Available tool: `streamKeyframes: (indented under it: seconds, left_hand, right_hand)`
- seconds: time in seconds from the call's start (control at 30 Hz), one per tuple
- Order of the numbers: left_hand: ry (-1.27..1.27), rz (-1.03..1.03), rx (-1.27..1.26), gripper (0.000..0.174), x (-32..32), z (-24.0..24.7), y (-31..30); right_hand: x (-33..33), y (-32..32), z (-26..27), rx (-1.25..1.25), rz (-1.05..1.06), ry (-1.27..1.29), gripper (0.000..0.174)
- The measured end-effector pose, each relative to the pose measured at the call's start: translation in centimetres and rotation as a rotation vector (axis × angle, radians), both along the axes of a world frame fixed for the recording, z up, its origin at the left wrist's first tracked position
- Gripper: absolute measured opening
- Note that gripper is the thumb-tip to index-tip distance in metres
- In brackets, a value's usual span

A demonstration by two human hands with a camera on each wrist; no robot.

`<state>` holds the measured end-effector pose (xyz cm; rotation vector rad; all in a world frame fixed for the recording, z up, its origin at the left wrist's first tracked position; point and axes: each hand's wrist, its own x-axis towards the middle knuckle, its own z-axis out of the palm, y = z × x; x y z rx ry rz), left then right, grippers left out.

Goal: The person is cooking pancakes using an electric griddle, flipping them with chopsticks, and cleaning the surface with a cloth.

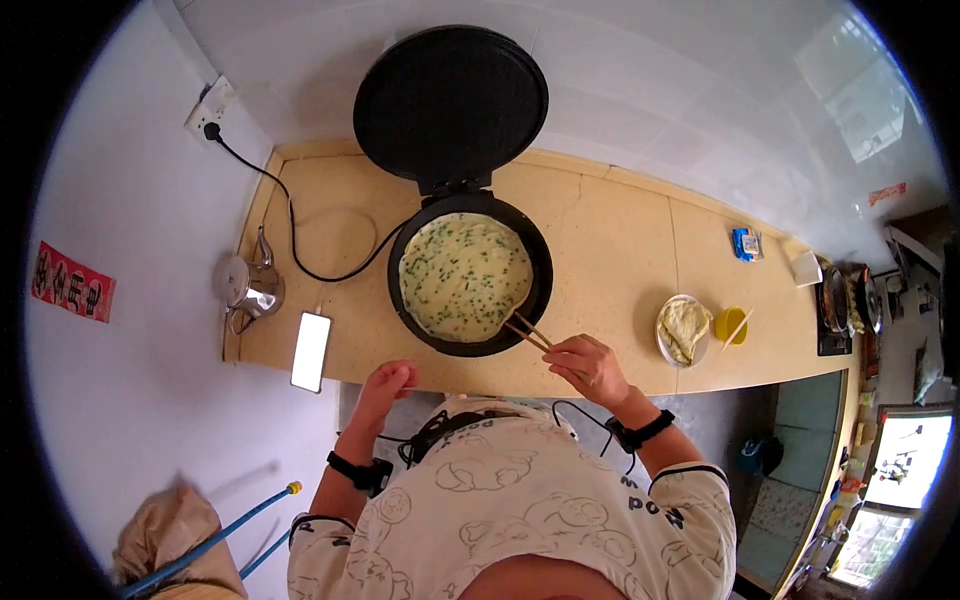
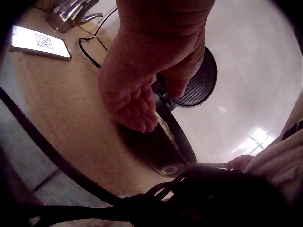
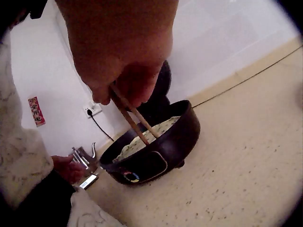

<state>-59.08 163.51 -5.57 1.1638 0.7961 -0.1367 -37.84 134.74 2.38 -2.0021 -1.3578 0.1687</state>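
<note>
My right hand point(image 1: 590, 368) grips a pair of chopsticks point(image 1: 528, 332), also seen in the right wrist view point(image 3: 132, 116). Their tips meet the near right edge of a round pale pancake point(image 1: 465, 275) flecked with green bits. The pancake lies in a black electric griddle point(image 1: 543, 290), whose lid point(image 1: 450, 100) stands raised at the back. My left hand point(image 1: 388, 388) hangs at the counter's front edge, left of the griddle, its fingers loosely curled and holding nothing. In the left wrist view that hand point(image 2: 137, 90) partly covers the griddle.
A lit phone point(image 1: 311, 352) and a metal kettle point(image 1: 250, 285) stand at the left. From the griddle a black cord point(image 1: 292, 215) runs to the wall socket point(image 1: 212, 108). Rightward are a plate point(image 1: 662, 345) with a folded pancake, a yellow cup point(image 1: 731, 326) and a blue packet point(image 1: 746, 244).
</note>
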Motion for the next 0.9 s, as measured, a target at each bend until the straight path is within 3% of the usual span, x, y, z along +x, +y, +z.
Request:
streamKeyframes:
  seconds: [0.27, 0.47, 0.7, 0.9]
  left_hand:
    - [0.005, 0.018, 0.010, 0.032, -0.4, -0.4, 0.1]
    - [0.010, 0.075, -0.029, 0.028, -0.7, -0.5, -0.4]
    - [-0.007, 0.085, -0.034, 0.029, -1.0, -0.3, -0.5]
    - [-0.013, 0.093, -0.014, 0.031, -1.6, -0.1, -0.5]
  right_hand:
    - [1.0, 0.9, 0.8, -0.027, -0.044, -0.194, 0.015]
    - [2.2, 2.2, 3.0, 0.065, -0.250, -0.062, 0.012]
    - [4.1, 8.1, 0.6, 0.156, -0.164, -0.212, 0.014]
    - [3.4, 13.8, -1.7, 0.124, 0.075, -0.272, 0.018]
